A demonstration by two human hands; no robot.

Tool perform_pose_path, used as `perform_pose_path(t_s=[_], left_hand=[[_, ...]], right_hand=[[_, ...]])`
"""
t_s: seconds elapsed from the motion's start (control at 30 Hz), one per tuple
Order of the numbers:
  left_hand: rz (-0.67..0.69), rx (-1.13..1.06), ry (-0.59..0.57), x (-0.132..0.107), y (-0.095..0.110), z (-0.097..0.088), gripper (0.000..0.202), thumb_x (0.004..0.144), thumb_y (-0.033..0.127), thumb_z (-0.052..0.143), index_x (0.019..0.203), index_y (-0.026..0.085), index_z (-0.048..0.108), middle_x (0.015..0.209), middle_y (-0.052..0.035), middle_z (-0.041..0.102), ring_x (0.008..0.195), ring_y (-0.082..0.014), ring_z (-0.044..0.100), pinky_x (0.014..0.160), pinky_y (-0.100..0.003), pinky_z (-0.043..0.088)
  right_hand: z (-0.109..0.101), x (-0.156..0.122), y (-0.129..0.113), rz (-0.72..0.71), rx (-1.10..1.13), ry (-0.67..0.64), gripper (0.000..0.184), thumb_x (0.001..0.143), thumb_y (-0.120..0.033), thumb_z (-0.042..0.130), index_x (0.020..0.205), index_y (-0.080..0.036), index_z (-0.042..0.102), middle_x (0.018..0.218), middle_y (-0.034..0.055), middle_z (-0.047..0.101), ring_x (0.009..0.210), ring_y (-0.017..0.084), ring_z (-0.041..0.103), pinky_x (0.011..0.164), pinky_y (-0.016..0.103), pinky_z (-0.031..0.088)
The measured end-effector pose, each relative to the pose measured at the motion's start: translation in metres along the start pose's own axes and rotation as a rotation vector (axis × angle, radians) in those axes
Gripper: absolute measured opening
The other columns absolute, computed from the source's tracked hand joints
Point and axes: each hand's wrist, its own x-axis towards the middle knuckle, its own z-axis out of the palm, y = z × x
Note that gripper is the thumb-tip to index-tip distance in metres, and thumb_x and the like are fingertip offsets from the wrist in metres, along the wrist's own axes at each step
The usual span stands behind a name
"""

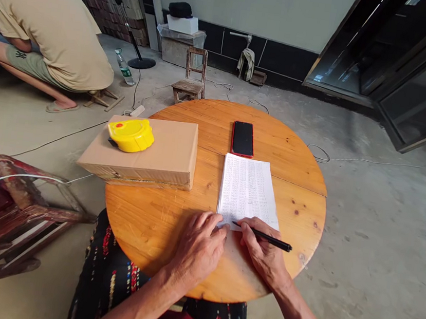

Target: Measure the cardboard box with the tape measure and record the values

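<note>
Right hand [264,251] fingers pinch pen [265,237], tip on sheet [248,189]; left hand [198,245] fingers loosely curled, pressing sheet's lower edge on worktop [159,220].

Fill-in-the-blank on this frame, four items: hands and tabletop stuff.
1. The right hand holds a black ____ with its tip on the paper sheet.
2. The left hand rests palm-down on the round wooden ____.
3. The yellow tape measure lies on the cardboard ____.
4. The phone beyond the sheet has a ____ case.
Missing words: pen; table; box; red.
</note>
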Motion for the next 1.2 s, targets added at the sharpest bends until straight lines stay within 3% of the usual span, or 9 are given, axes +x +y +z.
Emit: perform_pose_path(t_s=[0.53,1.2], left_hand=[[-0.003,-0.024,-0.001,-0.0010,-0.0002,-0.0003,0.027,0.089,0.010,0.051,0.110,0.018,0.066,0.114,-0.0089,0.061,0.104,-0.0262,0.052,0.087,-0.045,0.051],[-0.017,-0.015,-0.015,-0.0006,-0.0001,0.0006,0.028,0.090,0.012,0.050,0.113,0.019,0.065,0.115,-0.0090,0.061,0.105,-0.0262,0.052,0.088,-0.046,0.050]], right_hand=[[-0.0002,0.0012,-0.0031,-0.007,-0.027,-0.017,0.026,0.095,-0.026,0.049,0.076,-0.018,0.066,0.065,0.0024,0.063,0.060,0.014,0.058,0.060,0.027,0.046],[-0.0012,0.0010,-0.0034,0.082,0.074,0.049,0.025,0.095,-0.032,0.051,0.084,-0.017,0.068,0.056,-0.0011,0.060,0.052,0.013,0.055,0.054,0.025,0.045]])
